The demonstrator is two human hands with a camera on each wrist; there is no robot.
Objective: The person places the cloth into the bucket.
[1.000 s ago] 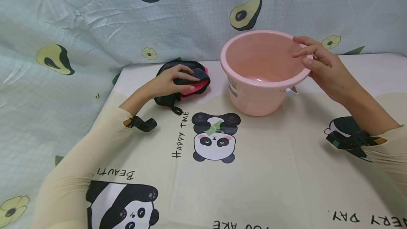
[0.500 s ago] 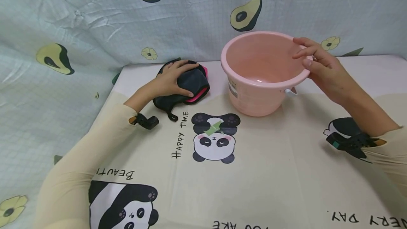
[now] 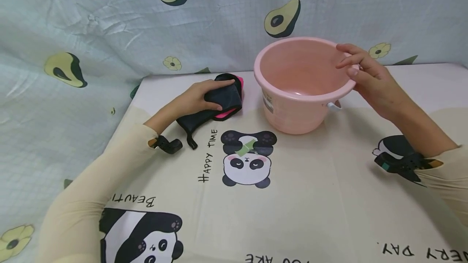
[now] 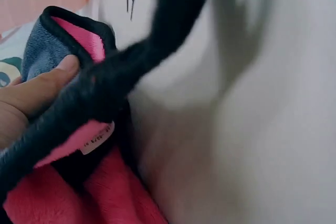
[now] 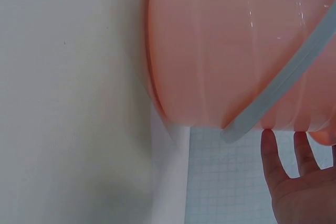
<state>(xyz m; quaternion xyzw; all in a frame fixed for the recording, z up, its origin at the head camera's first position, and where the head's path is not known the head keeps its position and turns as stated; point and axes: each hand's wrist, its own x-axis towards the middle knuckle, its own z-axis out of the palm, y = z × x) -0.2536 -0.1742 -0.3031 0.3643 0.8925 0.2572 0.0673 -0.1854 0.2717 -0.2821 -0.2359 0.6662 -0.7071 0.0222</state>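
My left hand (image 3: 191, 98) holds a folded cleaning cloth (image 3: 228, 95), dark grey with black edging and a pink side, at the table's back left. In the left wrist view the thumb (image 4: 52, 80) presses on the cloth's grey face (image 4: 39, 48), while pink plush and a white label show lower down. A blurred black strap crosses that view. On the other side, my right hand (image 3: 376, 82) grips the rim of a pink bucket (image 3: 292, 115), fingers reaching inside. The bucket stands upright. The right wrist view shows its outer wall and a grey-white handle (image 5: 283, 72) hanging down.
A pale tablecloth (image 3: 300, 198) printed with pandas and lettering covers the table. Behind it hangs a light blue curtain (image 3: 226, 19) with avocado prints, close to the bucket and the cloth. Dark wrist cameras sit on both sleeves.
My left hand has gone from lying over the bunched cloth to gripping it. The cloth has narrowed and its loop has swung towards the near left. Bucket and right hand stay put.
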